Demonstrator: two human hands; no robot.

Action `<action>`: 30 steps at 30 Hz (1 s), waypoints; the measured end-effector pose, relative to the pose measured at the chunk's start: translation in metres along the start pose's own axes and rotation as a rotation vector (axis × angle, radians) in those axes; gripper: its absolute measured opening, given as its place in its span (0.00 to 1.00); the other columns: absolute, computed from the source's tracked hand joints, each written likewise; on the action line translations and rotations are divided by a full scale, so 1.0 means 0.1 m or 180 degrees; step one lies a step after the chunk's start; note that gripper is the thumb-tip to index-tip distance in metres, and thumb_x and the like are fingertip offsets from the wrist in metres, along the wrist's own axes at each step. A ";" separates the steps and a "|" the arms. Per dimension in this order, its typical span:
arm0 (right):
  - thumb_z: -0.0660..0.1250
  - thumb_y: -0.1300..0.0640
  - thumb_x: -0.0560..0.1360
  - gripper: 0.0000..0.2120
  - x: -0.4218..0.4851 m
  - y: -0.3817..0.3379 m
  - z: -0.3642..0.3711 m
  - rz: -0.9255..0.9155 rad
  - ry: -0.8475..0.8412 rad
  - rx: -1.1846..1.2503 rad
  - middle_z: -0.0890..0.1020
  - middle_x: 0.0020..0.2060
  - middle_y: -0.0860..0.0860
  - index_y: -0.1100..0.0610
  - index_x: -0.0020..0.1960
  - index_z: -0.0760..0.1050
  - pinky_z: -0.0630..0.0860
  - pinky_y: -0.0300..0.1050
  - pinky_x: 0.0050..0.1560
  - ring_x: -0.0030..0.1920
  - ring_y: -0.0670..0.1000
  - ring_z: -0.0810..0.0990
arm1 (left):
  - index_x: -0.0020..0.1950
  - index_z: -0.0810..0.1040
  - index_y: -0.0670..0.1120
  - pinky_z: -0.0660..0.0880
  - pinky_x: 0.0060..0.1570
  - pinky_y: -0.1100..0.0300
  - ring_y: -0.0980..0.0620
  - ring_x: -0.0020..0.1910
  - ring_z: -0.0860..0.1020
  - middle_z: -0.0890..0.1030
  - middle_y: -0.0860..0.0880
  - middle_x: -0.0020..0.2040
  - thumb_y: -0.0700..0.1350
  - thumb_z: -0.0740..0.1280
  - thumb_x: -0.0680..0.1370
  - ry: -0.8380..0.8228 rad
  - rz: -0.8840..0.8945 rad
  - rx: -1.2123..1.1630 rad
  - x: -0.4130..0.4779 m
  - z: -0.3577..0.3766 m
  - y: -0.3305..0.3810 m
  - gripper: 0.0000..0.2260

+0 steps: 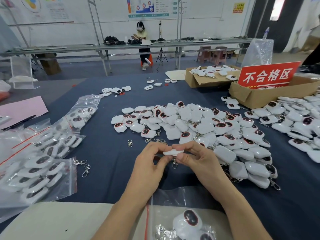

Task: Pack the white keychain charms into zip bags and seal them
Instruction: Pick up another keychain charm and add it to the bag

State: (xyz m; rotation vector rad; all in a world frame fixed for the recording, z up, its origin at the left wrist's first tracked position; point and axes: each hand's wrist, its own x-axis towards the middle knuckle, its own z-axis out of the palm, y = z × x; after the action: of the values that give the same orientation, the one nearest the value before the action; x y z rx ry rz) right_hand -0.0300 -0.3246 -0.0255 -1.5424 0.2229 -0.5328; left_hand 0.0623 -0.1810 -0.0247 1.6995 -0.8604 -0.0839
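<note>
In the lower middle of the frame both hands meet just above the bench (107,153), sharing one white charm (172,152) held edge-on between them. The left hand (149,163) has its grip pinched on the charm's left end, thumb below and fingers curled over the top; the right hand (197,160) has its grip pinched on the right end in the same way, the thumb tip showing under the charm. The charm lies level across the gap between the two grips, and its metal clasp (174,165) hangs down from it between the thumbs. Just behind and to the right of the hands a big pile (199,125) of white charms covers the middle of the bench. At the bottom edge, under the forearms, lies a clear zip bag (164,194) with a charm inside (188,220). Filled bags (39,167) are heaped at the left of the frame, with loose clasps (85,168) beside them. At the upper right a cardboard box (256,96) carries a red sign (266,75).
</note>
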 end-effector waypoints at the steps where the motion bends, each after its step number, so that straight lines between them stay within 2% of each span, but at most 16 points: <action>1: 0.72 0.65 0.75 0.07 0.00 -0.01 0.00 0.0000 0.0010 -0.0009 0.86 0.52 0.51 0.55 0.50 0.82 0.80 0.53 0.60 0.54 0.55 0.85 | 0.51 0.81 0.58 0.76 0.52 0.66 0.58 0.52 0.81 0.81 0.59 0.52 0.38 0.72 0.79 -0.0006 0.0010 0.0016 0.00 0.00 0.00 0.13; 3: 0.73 0.64 0.75 0.07 0.00 -0.03 0.00 -0.0052 0.0038 -0.0018 0.87 0.51 0.49 0.52 0.48 0.83 0.81 0.44 0.56 0.52 0.51 0.85 | 0.53 0.80 0.61 0.74 0.55 0.68 0.59 0.57 0.78 0.80 0.61 0.55 0.43 0.72 0.79 -0.0012 0.0113 0.0169 -0.01 0.01 0.00 0.12; 5: 0.74 0.62 0.73 0.09 0.00 -0.03 0.01 -0.0161 0.0115 -0.0091 0.87 0.48 0.47 0.49 0.48 0.84 0.79 0.34 0.51 0.49 0.46 0.86 | 0.57 0.78 0.65 0.70 0.58 0.71 0.60 0.64 0.73 0.77 0.63 0.58 0.53 0.71 0.79 -0.0059 0.0288 0.0482 -0.01 0.00 0.03 0.09; 7: 0.76 0.60 0.71 0.12 0.01 -0.04 0.03 -0.0191 0.0193 -0.0112 0.87 0.47 0.47 0.47 0.51 0.83 0.79 0.34 0.49 0.48 0.46 0.86 | 0.59 0.78 0.64 0.71 0.55 0.70 0.58 0.63 0.74 0.77 0.62 0.58 0.56 0.69 0.79 -0.0154 0.0308 0.0490 -0.02 0.01 0.04 0.09; 9: 0.76 0.57 0.68 0.17 0.03 -0.04 0.04 -0.0177 0.0175 -0.0042 0.87 0.50 0.47 0.47 0.56 0.81 0.80 0.37 0.51 0.48 0.48 0.85 | 0.59 0.80 0.58 0.76 0.53 0.65 0.56 0.56 0.80 0.81 0.59 0.56 0.51 0.70 0.80 -0.0205 0.0126 0.0173 -0.03 0.01 0.04 0.08; 11: 0.76 0.59 0.70 0.15 0.03 -0.05 0.04 -0.0212 0.0168 -0.0074 0.87 0.49 0.46 0.45 0.54 0.82 0.78 0.33 0.50 0.49 0.46 0.85 | 0.57 0.80 0.54 0.79 0.52 0.60 0.53 0.51 0.82 0.84 0.56 0.51 0.43 0.71 0.80 -0.0203 -0.0148 -0.0211 -0.04 0.00 0.06 0.08; 14: 0.72 0.64 0.76 0.15 0.02 -0.03 0.05 -0.0259 0.0181 -0.0393 0.87 0.45 0.43 0.43 0.48 0.84 0.76 0.29 0.49 0.48 0.42 0.84 | 0.53 0.79 0.50 0.78 0.47 0.66 0.54 0.47 0.83 0.85 0.53 0.49 0.36 0.69 0.80 -0.0245 -0.0470 -0.0729 -0.03 -0.03 0.08 0.09; 17: 0.71 0.63 0.77 0.12 0.00 -0.03 0.05 -0.0287 0.0235 -0.0593 0.86 0.45 0.42 0.45 0.49 0.83 0.77 0.33 0.52 0.49 0.43 0.84 | 0.53 0.79 0.52 0.77 0.46 0.66 0.57 0.45 0.82 0.85 0.53 0.50 0.37 0.70 0.79 -0.0341 -0.0538 -0.0856 -0.03 -0.03 0.11 0.09; 21: 0.71 0.60 0.77 0.14 -0.01 -0.05 0.04 -0.0373 0.0578 -0.0928 0.85 0.41 0.39 0.39 0.46 0.81 0.73 0.28 0.46 0.45 0.40 0.82 | 0.54 0.81 0.57 0.76 0.44 0.70 0.55 0.45 0.83 0.85 0.54 0.48 0.43 0.72 0.80 -0.0336 -0.0416 -0.0772 -0.03 -0.04 0.11 0.09; 25: 0.73 0.61 0.75 0.15 -0.03 -0.06 0.06 -0.0468 0.0623 -0.0983 0.84 0.39 0.38 0.39 0.45 0.80 0.72 0.26 0.43 0.42 0.38 0.81 | 0.54 0.82 0.55 0.78 0.46 0.66 0.50 0.45 0.82 0.85 0.48 0.47 0.42 0.71 0.80 -0.0317 -0.0394 -0.0874 -0.02 -0.06 0.07 0.07; 27: 0.74 0.63 0.74 0.16 -0.02 -0.07 0.07 -0.0507 0.0627 -0.0948 0.84 0.39 0.40 0.40 0.44 0.80 0.73 0.28 0.43 0.41 0.39 0.81 | 0.53 0.82 0.55 0.77 0.44 0.66 0.54 0.43 0.79 0.84 0.44 0.47 0.42 0.71 0.80 -0.0341 -0.0373 -0.0899 -0.02 -0.06 0.06 0.07; 30: 0.74 0.64 0.73 0.16 -0.02 -0.08 0.06 -0.0505 0.0629 -0.0893 0.84 0.40 0.41 0.41 0.43 0.81 0.75 0.29 0.45 0.43 0.41 0.82 | 0.53 0.82 0.55 0.77 0.44 0.67 0.58 0.43 0.80 0.85 0.48 0.47 0.40 0.71 0.79 -0.0386 -0.0366 -0.0980 -0.02 -0.07 0.07 0.09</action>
State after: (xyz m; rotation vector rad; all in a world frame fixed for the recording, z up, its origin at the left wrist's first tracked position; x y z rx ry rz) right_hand -0.0302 -0.3177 -0.0182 -1.7898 0.3398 -0.8078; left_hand 0.0609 -0.1748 -0.0174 1.4631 -0.7930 -0.3820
